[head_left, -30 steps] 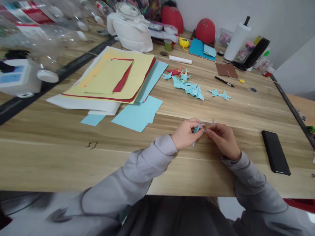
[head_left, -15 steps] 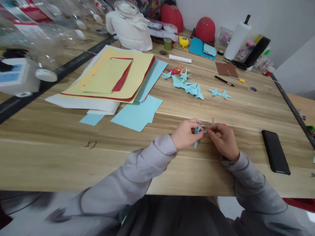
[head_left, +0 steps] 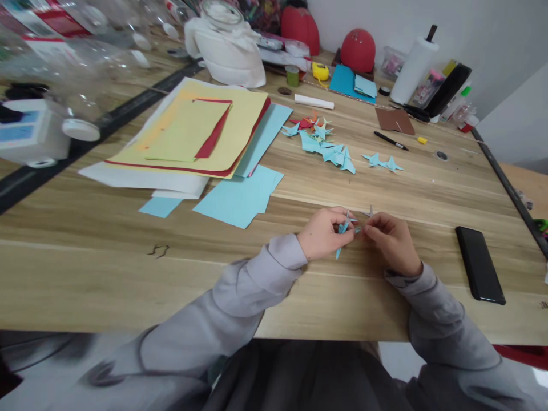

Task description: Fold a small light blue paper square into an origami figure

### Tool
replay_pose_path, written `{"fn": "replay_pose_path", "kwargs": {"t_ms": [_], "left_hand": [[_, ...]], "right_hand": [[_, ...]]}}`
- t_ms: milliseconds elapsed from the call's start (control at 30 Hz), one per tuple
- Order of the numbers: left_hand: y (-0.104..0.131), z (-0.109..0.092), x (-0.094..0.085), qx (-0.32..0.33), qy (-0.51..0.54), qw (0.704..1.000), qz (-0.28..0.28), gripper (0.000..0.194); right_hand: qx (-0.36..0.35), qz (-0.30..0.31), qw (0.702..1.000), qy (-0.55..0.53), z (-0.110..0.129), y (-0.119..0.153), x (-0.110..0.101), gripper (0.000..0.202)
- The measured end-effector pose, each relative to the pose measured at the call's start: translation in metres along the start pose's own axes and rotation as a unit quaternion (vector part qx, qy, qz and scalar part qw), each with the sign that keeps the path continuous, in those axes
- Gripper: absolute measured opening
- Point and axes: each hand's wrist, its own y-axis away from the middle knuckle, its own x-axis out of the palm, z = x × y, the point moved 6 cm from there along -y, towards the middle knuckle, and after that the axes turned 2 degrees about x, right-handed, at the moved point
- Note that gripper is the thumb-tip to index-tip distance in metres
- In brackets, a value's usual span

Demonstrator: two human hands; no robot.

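Observation:
Pinched in my left hand (head_left: pixel 321 234) is a small light-blue folded paper crane (head_left: pixel 343 228), its thin points sticking out past the fingertips. My right hand (head_left: pixel 394 242) is just to the right, thumb and forefinger pressed together near one tip of the crane. Whatever lies between those right fingertips is too small to make out. Partly hidden behind the right hand, scissors (head_left: pixel 369 212) lie with their blades showing. Beyond the hands sit two joined-looking blue paper cranes (head_left: pixel 382 162) and a cluster of blue paper cranes (head_left: pixel 327 149), with red and orange ones at its back.
Left of my hands lie blue paper sheets (head_left: pixel 240 200) and a stack of yellow paper (head_left: pixel 248 114). A black phone (head_left: pixel 480 264) rests at the right. Farther back are a pen (head_left: pixel 390 140), a yellow tape measure (head_left: pixel 320 71) and a paper roll (head_left: pixel 414 71). Plastic bottles (head_left: pixel 81 91) crowd the left.
My right hand has shifted slightly right, so its fingertips are a bit farther from the crane. The crane has tilted a little in my left hand, which stays in place.

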Motion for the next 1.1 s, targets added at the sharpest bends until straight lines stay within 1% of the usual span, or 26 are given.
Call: {"fn": "replay_pose_path", "kwargs": {"t_ms": [100,167,200,233,367,433,567,700,833,967,1100], "left_hand": [[-0.001,0.001,-0.001,0.006,0.021,1.0,-0.006,0.011],[-0.001,0.003,-0.001,0.01,0.04,0.999,-0.01,0.01],[-0.001,0.003,-0.001,0.01,0.047,0.999,-0.014,0.01],[-0.001,0.004,-0.001,0.009,0.051,0.998,-0.019,0.009],[-0.001,0.004,-0.003,0.004,0.052,0.998,-0.023,0.01],[-0.001,0.003,-0.004,0.007,0.046,0.999,-0.022,0.01],[-0.001,0.002,-0.004,0.013,0.029,0.999,-0.017,0.012],[-0.001,0.001,-0.003,0.02,0.01,1.0,-0.011,0.014],[-0.002,0.001,-0.002,0.02,-0.001,1.0,0.002,0.014],[-0.003,0.002,-0.001,0.018,-0.005,1.0,0.009,0.013],[-0.003,0.003,-0.001,0.015,0.005,1.0,0.01,0.015]], "right_hand": [[0.013,-0.065,0.996,-0.065,-0.004,-0.003,-0.012,0.019],[0.01,-0.102,0.991,-0.087,-0.006,-0.004,-0.016,0.029],[0.004,-0.108,0.991,-0.081,-0.006,-0.003,-0.016,0.033],[-0.004,-0.102,0.993,-0.066,-0.005,-0.003,-0.014,0.035],[-0.053,-0.018,0.998,0.012,0.004,0.003,0.004,0.026],[-0.085,-0.007,0.994,0.067,0.008,0.006,0.008,0.02],[-0.142,-0.004,0.977,0.161,0.015,0.011,0.01,0.014],[-0.201,-0.013,0.952,0.228,0.023,0.014,0.01,0.013],[-0.25,-0.015,0.931,0.266,0.029,0.017,0.012,0.013],[-0.295,-0.03,0.909,0.293,0.032,0.021,0.014,0.012],[-0.351,-0.05,0.874,0.332,0.035,0.024,0.016,0.012]]}}
